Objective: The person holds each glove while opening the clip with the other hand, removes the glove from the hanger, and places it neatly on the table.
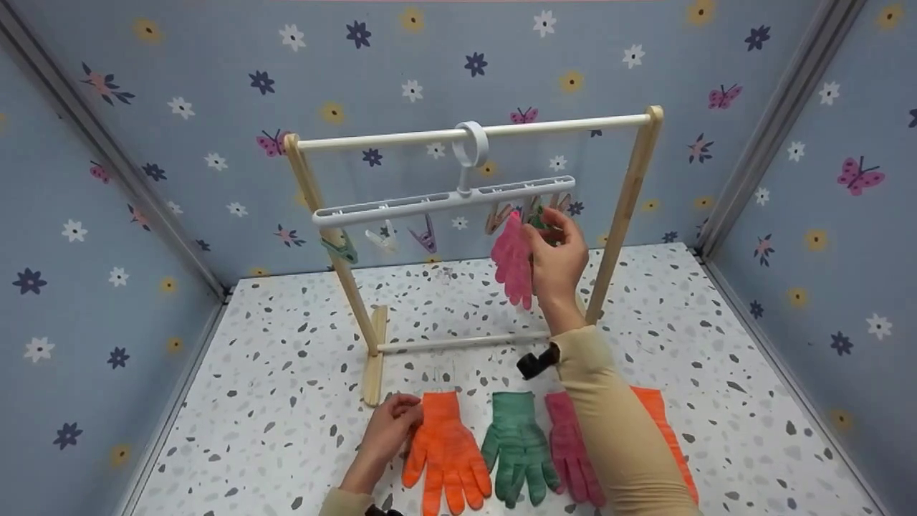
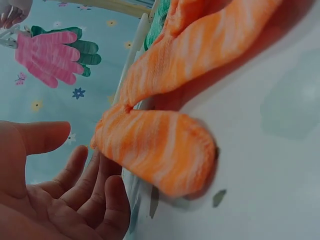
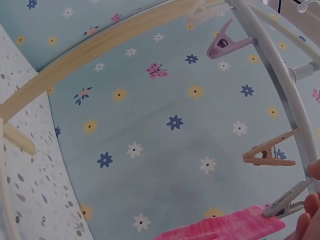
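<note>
Near left, the left hand [image 1: 391, 426] is low, loose and holding nothing beside an orange glove [image 1: 445, 450], and far right, a pink glove [image 1: 511, 261] hangs from a gray clip [image 3: 285, 204] by the raised, bent right hand [image 1: 560, 264], but I can't tell if it pinches anything.

Flowered blue walls [image 1: 444, 36], speckled surface [image 1: 286, 373]

Room lies free between the purple clip [image 3: 235, 46] and brown clip [image 3: 267, 161]; the pink glove [image 1: 514, 265] blocks farther right.
</note>
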`<state>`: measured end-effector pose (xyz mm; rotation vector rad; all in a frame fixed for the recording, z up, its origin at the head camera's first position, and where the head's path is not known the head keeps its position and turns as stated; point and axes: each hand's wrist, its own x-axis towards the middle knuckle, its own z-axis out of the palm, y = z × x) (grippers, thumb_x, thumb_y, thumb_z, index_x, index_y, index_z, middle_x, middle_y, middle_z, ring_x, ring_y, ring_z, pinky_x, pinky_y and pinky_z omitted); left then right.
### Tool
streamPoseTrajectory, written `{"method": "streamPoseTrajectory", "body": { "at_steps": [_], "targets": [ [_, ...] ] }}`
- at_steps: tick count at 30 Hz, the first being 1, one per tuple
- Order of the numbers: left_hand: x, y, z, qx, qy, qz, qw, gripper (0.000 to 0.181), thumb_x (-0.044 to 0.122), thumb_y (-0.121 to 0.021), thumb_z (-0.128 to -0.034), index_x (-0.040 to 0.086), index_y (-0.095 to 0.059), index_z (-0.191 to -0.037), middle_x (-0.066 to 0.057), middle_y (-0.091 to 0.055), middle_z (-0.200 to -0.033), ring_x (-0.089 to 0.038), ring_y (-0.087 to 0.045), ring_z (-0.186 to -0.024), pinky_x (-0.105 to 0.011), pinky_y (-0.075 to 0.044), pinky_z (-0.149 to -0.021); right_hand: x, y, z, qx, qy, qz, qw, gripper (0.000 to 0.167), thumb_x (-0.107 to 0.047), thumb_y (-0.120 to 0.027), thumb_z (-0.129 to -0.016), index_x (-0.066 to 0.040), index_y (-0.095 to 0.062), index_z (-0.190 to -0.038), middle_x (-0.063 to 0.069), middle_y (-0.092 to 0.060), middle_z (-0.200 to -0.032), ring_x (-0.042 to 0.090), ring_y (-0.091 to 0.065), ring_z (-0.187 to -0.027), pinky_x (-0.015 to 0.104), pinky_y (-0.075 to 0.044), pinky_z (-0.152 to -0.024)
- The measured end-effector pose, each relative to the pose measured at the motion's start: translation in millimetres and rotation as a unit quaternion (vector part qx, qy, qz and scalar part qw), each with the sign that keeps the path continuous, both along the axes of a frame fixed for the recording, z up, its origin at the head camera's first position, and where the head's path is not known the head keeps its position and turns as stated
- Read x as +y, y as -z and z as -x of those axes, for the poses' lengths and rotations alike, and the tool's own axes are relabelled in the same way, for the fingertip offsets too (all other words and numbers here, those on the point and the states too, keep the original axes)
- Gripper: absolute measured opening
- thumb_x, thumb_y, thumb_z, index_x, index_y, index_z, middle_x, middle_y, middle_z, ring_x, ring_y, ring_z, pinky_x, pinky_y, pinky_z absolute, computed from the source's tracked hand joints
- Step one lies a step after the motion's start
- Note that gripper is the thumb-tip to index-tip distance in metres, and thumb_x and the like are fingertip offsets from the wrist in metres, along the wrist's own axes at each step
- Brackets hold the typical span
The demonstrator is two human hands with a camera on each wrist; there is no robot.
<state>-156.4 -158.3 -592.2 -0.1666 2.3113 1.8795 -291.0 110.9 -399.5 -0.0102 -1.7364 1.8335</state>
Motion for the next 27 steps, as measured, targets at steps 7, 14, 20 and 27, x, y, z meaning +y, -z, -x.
{"method": "streamPoseTrajectory", "body": {
  "at_steps": [7, 14, 20, 27],
  "targets": [
    [-6.5, -3.7, 3.4, -0.019, -0.007, -0.017, 0.9997, 0.03, 0.016, -0.059, -0.1003, -0.007, -0.057, -0.12, -0.015, -0.07, -0.102, -0.025, -0.066, -0.086, -0.038, -0.053, -0.073, 4.5, 0.8, 2.5, 0.0, 0.019, -0.015, 0.9997, 0.035, -0.015, -0.076, -0.09, -0.007, -0.066, -0.122, 0.008, -0.065, -0.115, 0.016, -0.06, -0.099, 0.027, -0.054, -0.082],
    [-8.6, -13.7, 6.7, -0.02, -0.005, -0.001, 0.9998, 0.031, 0.02, -0.058, -0.101, -0.003, -0.057, -0.121, -0.016, -0.069, -0.111, -0.028, -0.066, -0.092, -0.039, -0.051, -0.065, 11.1, 2.3, 5.5, 0.003, 0.008, -0.009, 0.9999, 0.035, -0.015, -0.076, -0.09, -0.006, -0.067, -0.123, 0.009, -0.064, -0.116, 0.02, -0.06, -0.099, 0.029, -0.056, -0.077],
    [-7.2, -26.8, 21.3, 0.007, 0.012, 0.015, 0.9998, 0.032, 0.021, -0.059, -0.1012, -0.003, -0.058, -0.122, -0.017, -0.068, -0.113, -0.027, -0.066, -0.095, -0.047, -0.049, -0.085, 15.9, 1.2, 9.0, 0.011, 0.024, -0.021, 0.9994, 0.035, -0.011, -0.076, -0.089, -0.002, -0.067, -0.122, 0.01, -0.065, -0.115, 0.026, -0.059, -0.103, 0.028, -0.051, -0.078],
    [0.7, -41.6, 39.1, 0.036, 0.023, 0.013, 0.999, 0.025, 0.02, -0.062, -0.1, 0.0, -0.061, -0.116, -0.008, -0.07, -0.1, -0.029, -0.066, -0.093, -0.043, -0.047, -0.084, 18.4, 0.8, 11.9, -0.008, 0.021, -0.041, 0.9989, 0.036, -0.013, -0.075, -0.091, -0.003, -0.065, -0.124, 0.01, -0.064, -0.118, 0.022, -0.058, -0.105, 0.028, -0.051, -0.082]
  ]
}}
